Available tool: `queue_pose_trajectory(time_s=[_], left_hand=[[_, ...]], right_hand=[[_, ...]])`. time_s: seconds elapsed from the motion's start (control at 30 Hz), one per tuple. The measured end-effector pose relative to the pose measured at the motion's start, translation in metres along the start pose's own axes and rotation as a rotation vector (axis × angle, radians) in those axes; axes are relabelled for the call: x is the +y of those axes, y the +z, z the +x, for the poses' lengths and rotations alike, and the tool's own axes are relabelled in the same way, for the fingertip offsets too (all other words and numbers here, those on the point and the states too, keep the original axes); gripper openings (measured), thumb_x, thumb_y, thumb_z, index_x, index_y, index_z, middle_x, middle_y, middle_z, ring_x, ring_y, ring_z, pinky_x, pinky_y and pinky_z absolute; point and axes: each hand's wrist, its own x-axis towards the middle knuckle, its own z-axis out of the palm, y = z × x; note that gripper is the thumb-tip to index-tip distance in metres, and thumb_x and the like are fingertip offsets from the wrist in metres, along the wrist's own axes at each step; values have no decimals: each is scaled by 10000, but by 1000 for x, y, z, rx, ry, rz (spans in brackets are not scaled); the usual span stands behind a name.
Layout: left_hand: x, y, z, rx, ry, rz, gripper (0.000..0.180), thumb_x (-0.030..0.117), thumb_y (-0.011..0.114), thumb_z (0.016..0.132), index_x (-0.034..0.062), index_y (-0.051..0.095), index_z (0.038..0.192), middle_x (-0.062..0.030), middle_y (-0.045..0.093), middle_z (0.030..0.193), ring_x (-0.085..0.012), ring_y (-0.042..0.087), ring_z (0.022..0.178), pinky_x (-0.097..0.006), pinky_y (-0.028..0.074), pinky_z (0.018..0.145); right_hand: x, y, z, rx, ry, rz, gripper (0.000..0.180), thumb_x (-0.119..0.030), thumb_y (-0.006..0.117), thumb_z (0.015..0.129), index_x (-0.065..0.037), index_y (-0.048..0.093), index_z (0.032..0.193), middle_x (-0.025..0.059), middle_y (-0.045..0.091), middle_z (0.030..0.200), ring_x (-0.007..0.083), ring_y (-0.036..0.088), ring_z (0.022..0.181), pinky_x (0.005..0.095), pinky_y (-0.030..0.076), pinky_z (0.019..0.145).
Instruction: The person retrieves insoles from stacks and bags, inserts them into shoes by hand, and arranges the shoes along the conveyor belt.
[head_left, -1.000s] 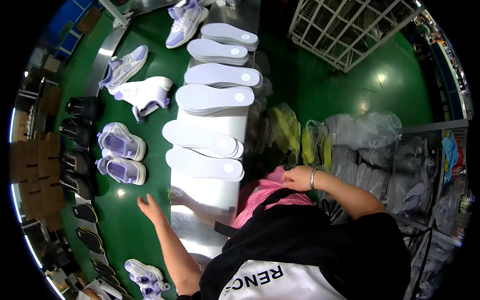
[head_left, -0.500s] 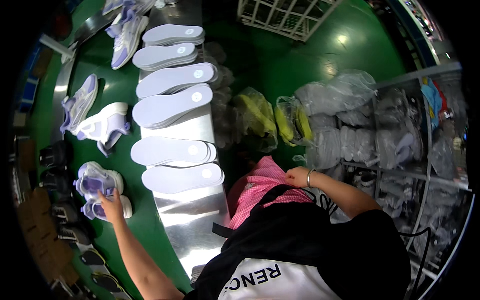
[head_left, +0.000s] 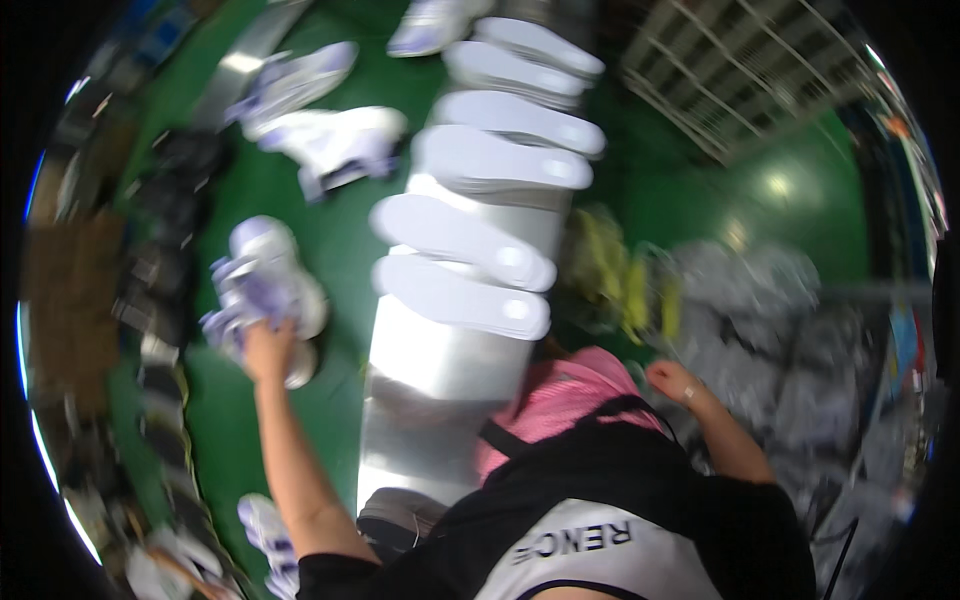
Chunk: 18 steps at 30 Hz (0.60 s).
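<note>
A pair of white and lilac sneakers (head_left: 282, 262) sits on the green surface to the left. My left hand (head_left: 268, 352) closes on the near sneaker of this pair, its fingers at the shoe's opening. To its right, several stacks of pale lavender insoles (head_left: 460, 295), each with a round white label, lie across a long metal shelf (head_left: 420, 420). My right hand (head_left: 672, 380) is curled into a loose fist beside my pink checked apron (head_left: 570, 395), with nothing visible in it. Motion blurs both hands somewhat.
More white and lilac sneakers (head_left: 340, 140) lie farther off, and others (head_left: 265, 535) at the lower left. Dark shoes (head_left: 165, 210) line the far left. On the right are bagged yellow items (head_left: 640, 290), a rack of plastic-wrapped shoes (head_left: 790, 370) and a white crate (head_left: 740, 80).
The view has turned, shifting the shelf and insoles to the right in the picture. My left hand has closed more on the sneaker. My right hand has come away from the apron.
</note>
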Motion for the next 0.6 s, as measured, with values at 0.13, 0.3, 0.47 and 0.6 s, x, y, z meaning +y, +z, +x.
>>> queue_pose_trajectory(time_s=[0.13,0.3,0.47,0.6], left_hand=[[11,13,-43,-13,-46,-155,456,429,534,717,72,580,996,-178,494,1068,-344,522,921,-396,420,792],[23,20,-70,11,-37,-214,510,440,585,677,87,547,1043,-181,494,1046,-364,509,929,-402,419,791],[3,35,-57,-30,63,-282,529,431,604,678,35,548,1024,-206,505,1023,-347,493,945,-396,390,813],[13,19,-48,-77,50,-301,519,414,598,699,-26,560,971,-221,562,908,-349,543,849,-376,404,765]], right_hand=[[-97,-9,1,-28,-225,12,180,-153,528,800,-15,559,912,35,579,755,114,537,686,244,438,631],[-227,8,2,-97,-725,-271,187,-158,520,778,-26,561,904,116,579,854,212,560,745,295,451,657],[-244,53,-5,-330,-831,-322,190,-182,490,783,-46,561,896,126,574,841,275,554,793,337,442,693],[-217,83,-44,-397,-837,-184,183,-200,487,765,-47,558,836,121,583,794,281,554,769,357,432,677]])
